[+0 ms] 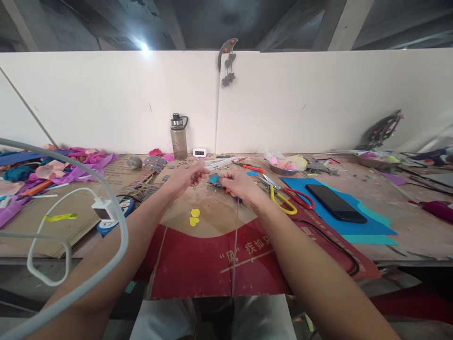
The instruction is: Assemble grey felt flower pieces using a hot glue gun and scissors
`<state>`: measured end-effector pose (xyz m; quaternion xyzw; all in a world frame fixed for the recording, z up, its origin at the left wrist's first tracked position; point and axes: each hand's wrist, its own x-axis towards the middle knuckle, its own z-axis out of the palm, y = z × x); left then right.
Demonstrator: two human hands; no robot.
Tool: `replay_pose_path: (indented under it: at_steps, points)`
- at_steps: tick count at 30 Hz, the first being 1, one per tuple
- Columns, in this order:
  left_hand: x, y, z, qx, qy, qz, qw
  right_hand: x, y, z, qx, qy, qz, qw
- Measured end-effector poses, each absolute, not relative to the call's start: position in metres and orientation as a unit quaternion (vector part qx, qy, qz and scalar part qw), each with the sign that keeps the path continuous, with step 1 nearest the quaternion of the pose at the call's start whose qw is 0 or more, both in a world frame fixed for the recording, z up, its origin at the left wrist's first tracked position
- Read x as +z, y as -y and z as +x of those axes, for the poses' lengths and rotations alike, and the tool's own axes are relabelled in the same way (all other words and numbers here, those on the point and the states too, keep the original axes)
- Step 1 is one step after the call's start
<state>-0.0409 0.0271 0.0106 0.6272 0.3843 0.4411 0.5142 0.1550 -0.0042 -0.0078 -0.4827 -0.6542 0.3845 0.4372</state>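
Both of my arms reach forward over a red and brown cardboard sheet (198, 264). My left hand (189, 177) is closed in a pinch, thumb against fingers, on something too small to name. My right hand (238, 183) is curled round a small craft piece with a blue bit (213, 179) showing between the two hands. A thin thread (235, 245) hangs down from my right hand towards me. Two yellow heart shapes (194, 217) lie on the cardboard just below my left hand.
Yellow scissors (283, 200) and red scissors (300, 197) lie right of my right hand, beside a black phone (335, 203) on blue sheets (368, 226). A water bottle (179, 137) stands at the white wall. Coloured paper scraps (53, 170) pile at left; a white cable (116, 222) crosses there.
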Motion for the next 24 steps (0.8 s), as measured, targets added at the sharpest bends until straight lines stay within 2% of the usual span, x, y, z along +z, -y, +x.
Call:
replay_pose_path:
  at_steps: [4, 9, 17, 24]
  points:
    - [0.01, -0.02, -0.036, 0.359, -0.37, 0.729, 0.45, -0.005, 0.007, 0.155, 0.285, 0.71, -0.514, 0.389]
    - [0.009, -0.016, -0.034, 0.327, -0.384, 0.763, 0.403, -0.002, 0.009, 0.153, 0.226, 0.734, -0.516, 0.38]
    - [0.006, -0.017, -0.026, 0.406, -0.405, 0.669, 0.473, -0.009, 0.005, 0.154, 0.23, 0.732, -0.476, 0.43]
    - [0.007, -0.012, -0.023, 0.385, -0.386, 0.668, 0.506, -0.009, 0.005, 0.151, 0.261, 0.705, -0.465, 0.467]
